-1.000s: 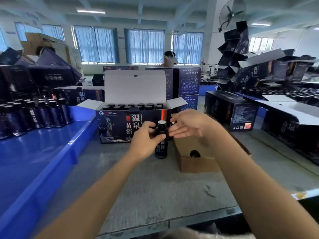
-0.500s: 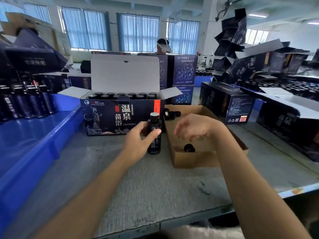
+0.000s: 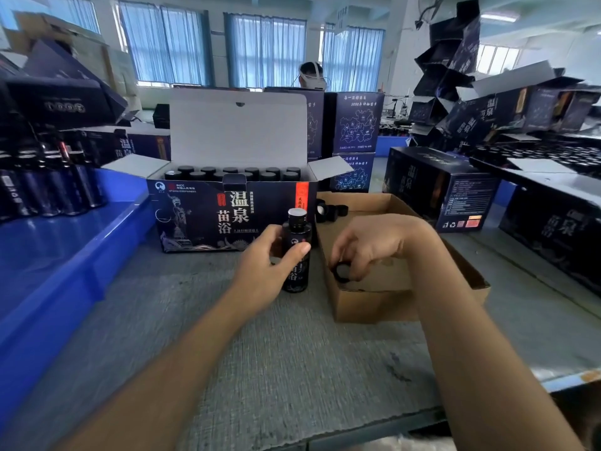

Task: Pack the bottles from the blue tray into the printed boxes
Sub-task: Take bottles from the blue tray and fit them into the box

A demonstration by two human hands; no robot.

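Note:
A small dark bottle (image 3: 296,252) stands upright on the grey table, just in front of the open printed box (image 3: 227,219). My left hand (image 3: 265,271) grips the bottle around its middle. The printed box has its white lid raised and holds rows of black-capped bottles. My right hand (image 3: 367,245) reaches into the shallow cardboard box (image 3: 374,302) to the right and pinches a black cap (image 3: 343,271). The blue tray (image 3: 58,255) lies at the left with several dark bottles (image 3: 48,187) standing at its far end.
More black caps (image 3: 331,211) lie at the back of the cardboard box. Closed printed boxes (image 3: 439,187) stand at the right and behind. A tilted stack of empty printed boxes (image 3: 455,60) rises at the far right. A person's head (image 3: 311,74) shows behind the boxes.
My right hand moved from the bottle's top down into the cardboard box and took hold of a black cap. My left hand kept its grip on the standing bottle.

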